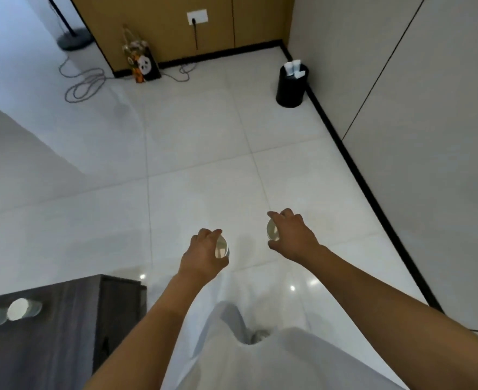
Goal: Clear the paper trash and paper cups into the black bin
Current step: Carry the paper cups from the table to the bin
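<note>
Two cups in hand, black bin (291, 87) far ahead.
Left hand (204, 256) and right hand (294, 235) each grip a paper cup; bin holds some, two cups on table (63, 319) remain.

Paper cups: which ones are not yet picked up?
The two cups on the dark table at lower left. The left hand and right hand each hold another.

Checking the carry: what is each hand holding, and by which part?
Left hand grips a white paper cup around its side wall; right hand likewise grips another white paper cup.
</note>
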`<state>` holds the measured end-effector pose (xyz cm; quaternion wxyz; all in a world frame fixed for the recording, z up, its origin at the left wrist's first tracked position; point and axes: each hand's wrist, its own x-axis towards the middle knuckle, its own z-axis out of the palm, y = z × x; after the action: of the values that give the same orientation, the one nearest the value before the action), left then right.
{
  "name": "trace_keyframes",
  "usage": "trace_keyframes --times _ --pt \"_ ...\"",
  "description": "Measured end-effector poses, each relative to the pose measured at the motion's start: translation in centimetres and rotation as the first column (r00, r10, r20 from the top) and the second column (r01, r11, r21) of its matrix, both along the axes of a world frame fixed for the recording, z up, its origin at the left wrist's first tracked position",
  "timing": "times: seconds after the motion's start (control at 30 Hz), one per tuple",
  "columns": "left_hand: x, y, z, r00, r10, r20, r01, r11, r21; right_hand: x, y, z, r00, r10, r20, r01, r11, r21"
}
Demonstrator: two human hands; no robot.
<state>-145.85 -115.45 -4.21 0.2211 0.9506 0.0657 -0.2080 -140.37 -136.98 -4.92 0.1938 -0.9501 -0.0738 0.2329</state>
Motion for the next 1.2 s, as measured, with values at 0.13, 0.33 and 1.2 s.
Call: trace_keyframes --times 0.13,0.33,1.2 --pt "9.5 -3.2 -0.9 0.995 -0.104 0.006 0.103 0.995 0.01 6.6 -3.2 -1.3 0.996 -0.089 -0.015 0.089 0.996 0.003" --pt "26.5 -7.5 -2.1 0.976 -0.218 0.02 0.218 0.976 -0.011 21.0 -5.8 -2.1 0.984 -0.18 0.008 0.18 0.984 0.012" --pt "88.0 -26.9 -1.2 0.974 -0.207 0.087 0.209 0.978 -0.017 83.1 -26.2 -0.8 0.979 -0.202 0.021 0.202 0.979 -0.001"
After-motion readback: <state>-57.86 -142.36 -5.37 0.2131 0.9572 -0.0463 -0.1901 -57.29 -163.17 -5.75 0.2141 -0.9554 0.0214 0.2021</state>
